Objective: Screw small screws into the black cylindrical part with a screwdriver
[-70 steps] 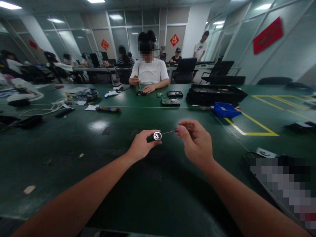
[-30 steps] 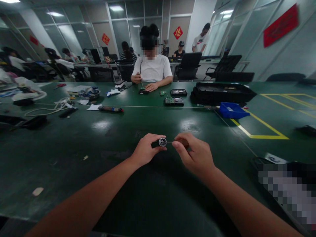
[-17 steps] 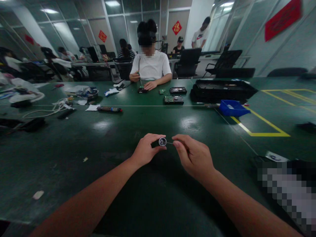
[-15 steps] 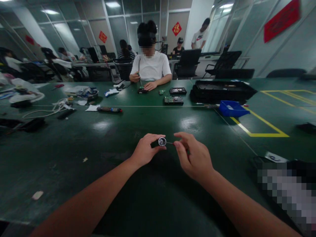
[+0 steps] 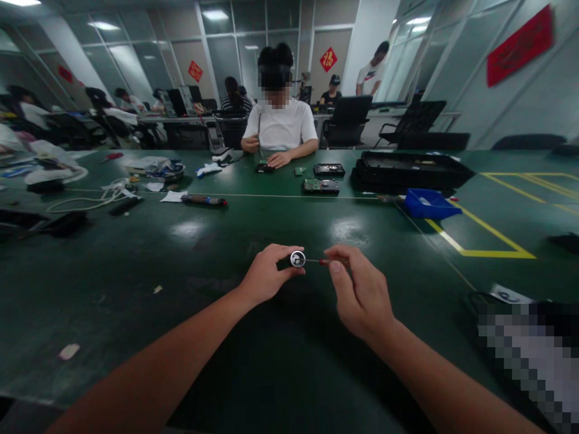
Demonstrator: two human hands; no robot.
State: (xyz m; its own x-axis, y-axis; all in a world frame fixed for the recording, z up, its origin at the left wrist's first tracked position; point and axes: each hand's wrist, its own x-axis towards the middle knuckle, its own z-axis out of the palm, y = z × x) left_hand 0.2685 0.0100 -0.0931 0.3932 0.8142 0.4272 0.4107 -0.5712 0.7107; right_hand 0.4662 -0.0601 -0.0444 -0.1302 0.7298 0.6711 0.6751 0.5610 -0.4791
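Between the thumb and fingers of my left hand [image 5: 266, 272] is a small round part [image 5: 297, 259] with a silvery rim and a dark body; its exact kind I cannot make out. A thin screwdriver [image 5: 322, 261] with a red collar points left, its shaft reaching the part's rim. My right hand [image 5: 362, 289] is closed around the screwdriver's handle, most of which the fingers hide. Both hands are held above the green table [image 5: 217, 361].
Across the table a person [image 5: 280, 129] works on a small dark device. Nearby lie opened hard drives [image 5: 321, 185], a black case [image 5: 411, 172] and a blue tray [image 5: 432, 204]. A pen-like tool [image 5: 204, 200] and cables [image 5: 97, 196] lie left; a blurred-out object [image 5: 534, 349] sits right.
My right hand has shifted slightly right and turned, so the screwdriver's red collar shows more. My left hand stays around the round part. The whole view has moved slightly.
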